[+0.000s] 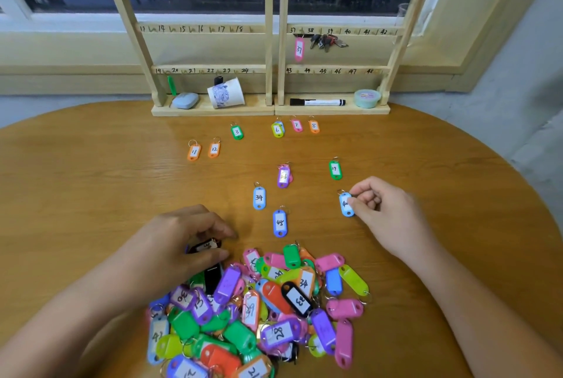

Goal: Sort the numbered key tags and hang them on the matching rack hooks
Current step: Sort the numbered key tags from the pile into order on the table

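Observation:
A pile of coloured numbered key tags point(259, 310) lies on the round wooden table point(91, 194) near me. My left hand point(179, 243) pinches a black tag point(204, 246) at the pile's top left edge. My right hand point(387, 213) pinches a light blue tag point(345, 202) down on the table to the right. Sorted tags lie spread out beyond: 34 point(259, 198), 45 point(280, 223), a purple one point(283, 176), green 29 point(335, 169), orange 11 point(194, 152) and 12 point(214, 149), green 3 point(237, 132). The wooden rack point(272, 27) stands at the far edge with pink tag 37 point(299, 49) hanging.
A bunch of keys point(326, 41) hangs on the rack near hook 38. On the rack's base sit a tipped paper cup point(227, 93), a grey eraser point(185, 100), a black marker point(316, 102) and a small round tub point(367, 98). A window is behind.

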Motion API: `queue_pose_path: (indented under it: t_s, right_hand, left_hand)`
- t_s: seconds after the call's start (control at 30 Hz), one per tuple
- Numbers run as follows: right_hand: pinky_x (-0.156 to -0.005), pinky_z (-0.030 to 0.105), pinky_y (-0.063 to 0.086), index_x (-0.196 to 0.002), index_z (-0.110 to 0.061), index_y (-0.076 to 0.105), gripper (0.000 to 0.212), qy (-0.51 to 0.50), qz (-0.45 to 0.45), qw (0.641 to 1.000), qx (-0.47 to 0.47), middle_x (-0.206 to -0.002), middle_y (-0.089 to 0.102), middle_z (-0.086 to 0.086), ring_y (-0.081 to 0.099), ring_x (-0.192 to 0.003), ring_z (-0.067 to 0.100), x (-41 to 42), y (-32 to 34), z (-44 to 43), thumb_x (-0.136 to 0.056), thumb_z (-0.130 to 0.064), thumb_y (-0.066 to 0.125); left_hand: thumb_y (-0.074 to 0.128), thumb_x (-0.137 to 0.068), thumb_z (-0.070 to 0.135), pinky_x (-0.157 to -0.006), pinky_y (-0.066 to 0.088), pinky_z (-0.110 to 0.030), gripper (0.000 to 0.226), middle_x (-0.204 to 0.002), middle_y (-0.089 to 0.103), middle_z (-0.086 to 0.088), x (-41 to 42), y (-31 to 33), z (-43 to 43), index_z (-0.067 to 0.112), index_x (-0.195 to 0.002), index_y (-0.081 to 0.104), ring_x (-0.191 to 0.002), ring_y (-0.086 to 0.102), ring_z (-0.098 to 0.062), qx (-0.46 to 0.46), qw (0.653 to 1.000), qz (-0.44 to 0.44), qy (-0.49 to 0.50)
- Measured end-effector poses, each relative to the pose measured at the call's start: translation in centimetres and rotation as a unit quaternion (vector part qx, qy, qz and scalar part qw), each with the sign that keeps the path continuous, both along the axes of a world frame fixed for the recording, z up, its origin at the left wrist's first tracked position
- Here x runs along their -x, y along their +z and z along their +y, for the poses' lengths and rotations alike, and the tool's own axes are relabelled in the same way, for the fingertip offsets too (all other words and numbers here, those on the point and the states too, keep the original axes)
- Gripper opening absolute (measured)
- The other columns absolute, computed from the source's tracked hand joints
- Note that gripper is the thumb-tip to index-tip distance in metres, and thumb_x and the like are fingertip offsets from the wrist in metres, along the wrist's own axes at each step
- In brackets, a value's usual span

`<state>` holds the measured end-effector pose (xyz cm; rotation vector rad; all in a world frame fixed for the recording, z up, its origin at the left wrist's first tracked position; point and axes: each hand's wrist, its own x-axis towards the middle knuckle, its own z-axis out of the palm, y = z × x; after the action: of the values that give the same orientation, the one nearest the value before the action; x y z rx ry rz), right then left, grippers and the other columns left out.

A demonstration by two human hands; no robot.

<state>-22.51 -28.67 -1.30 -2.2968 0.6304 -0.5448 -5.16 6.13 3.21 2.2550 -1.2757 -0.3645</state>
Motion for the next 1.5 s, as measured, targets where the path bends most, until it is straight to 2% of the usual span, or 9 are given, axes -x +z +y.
queue_pose_path:
  t_s: [0.1,0.4,0.57,0.77,1.03,1.17,1.3,1.4,1.5]
  right_hand:
    - [-0.061,0.021,0.046,-0.091,-0.029,0.072,0.013,-0.001,0.002,1.0,0.021,-0.073,0.065,-0.016,0.059,-0.067,0.01,-0.5,0.0,0.0,-0.091,-0.018,0.079]
    - [-0.066,0.023,0.047,-0.099,-0.025,0.069,0.013,0.006,-0.01,0.997,0.082,-0.077,0.061,-0.009,0.057,-0.077,0.013,-0.8,0.1,0.4,-0.093,-0.015,0.076]
    - [-0.062,0.021,0.045,-0.099,-0.028,0.066,0.019,0.005,0.003,0.996,0.091,-0.08,0.058,-0.008,0.055,-0.076,0.01,-0.5,-0.2,0.6,-0.09,-0.017,0.08]
    - [-0.062,0.029,0.047,-0.095,-0.028,0.063,0.016,-0.018,-0.001,0.996,0.089,-0.076,0.058,-0.008,0.054,-0.071,0.007,-1.1,-0.3,0.6,-0.093,-0.021,0.078]
    - [-0.066,0.018,0.044,-0.091,-0.027,0.067,0.018,0.021,-0.053,0.998,0.037,-0.081,0.063,-0.009,0.059,-0.076,0.016,0.5,0.0,2.0,-0.093,-0.012,0.077]
    - [-0.071,0.014,0.042,-0.088,-0.03,0.069,0.018,0.098,0.001,0.995,0.022,-0.088,0.063,-0.012,0.061,-0.085,0.017,2.7,0.4,3.7,-0.093,-0.016,0.078]
    - [-0.073,0.015,0.043,-0.092,-0.036,0.07,0.014,0.133,0.069,0.989,0.018,-0.097,0.063,-0.014,0.061,-0.095,0.015,5.9,1.4,4.4,-0.09,-0.03,0.082]
    - [-0.078,0.016,0.044,-0.101,-0.043,0.069,0.02,0.165,0.102,0.981,0.015,-0.103,0.062,-0.013,0.06,-0.101,0.016,7.4,2.0,4.8,-0.088,-0.039,0.083]
    - [-0.078,0.016,0.043,-0.109,-0.046,0.07,0.026,0.179,0.103,0.978,0.016,-0.106,0.06,-0.013,0.059,-0.102,0.016,7.5,2.0,5.1,-0.089,-0.035,0.082]
  left_hand:
    - [0.068,-0.088,0.062,-0.083,0.05,-0.016,0.025,-0.114,0.062,0.035,-0.2,0.0,0.4,0.057,-0.112,0.071,-0.105,0.064,0.006,-0.009,1.0,-0.006,-0.002]
    - [0.078,-0.093,0.04,-0.074,0.044,-0.006,0.018,-0.109,0.062,0.029,-0.1,0.6,0.9,0.051,-0.108,0.075,-0.098,0.064,0.005,-0.014,1.0,-0.008,0.025]
    - [0.08,-0.093,0.037,-0.076,0.046,-0.009,0.021,-0.104,0.063,0.026,-0.4,0.1,1.3,0.05,-0.108,0.073,-0.099,0.064,0.005,-0.033,0.998,-0.032,0.044]
    - [0.079,-0.095,0.034,-0.074,0.049,-0.012,0.022,-0.102,0.066,0.028,-0.5,0.1,1.0,0.05,-0.108,0.073,-0.097,0.064,0.007,-0.047,0.997,-0.035,0.046]
    - [0.08,-0.094,0.032,-0.073,0.05,-0.014,0.018,-0.102,0.067,0.028,-0.4,0.6,1.8,0.045,-0.1,0.071,-0.096,0.066,0.005,-0.048,0.997,-0.027,0.055]
    - [0.081,-0.092,0.037,-0.075,0.049,-0.011,0.021,-0.098,0.066,0.027,0.2,0.5,1.9,0.048,-0.108,0.073,-0.096,0.064,0.007,-0.062,0.997,-0.024,0.045]
    - [0.08,-0.092,0.045,-0.078,0.054,-0.019,0.025,-0.102,0.064,0.028,0.7,0.4,1.6,0.051,-0.115,0.072,-0.095,0.063,0.007,-0.068,0.996,-0.035,0.038]
    - [0.081,-0.092,0.039,-0.075,0.049,-0.014,0.024,-0.099,0.064,0.028,0.8,0.4,1.4,0.048,-0.112,0.073,-0.095,0.062,0.007,-0.081,0.995,-0.04,0.031]
    - [0.082,-0.093,0.031,-0.074,0.047,-0.012,0.023,-0.096,0.066,0.028,0.8,0.6,1.0,0.046,-0.107,0.074,-0.096,0.061,0.007,-0.094,0.994,-0.04,0.024]
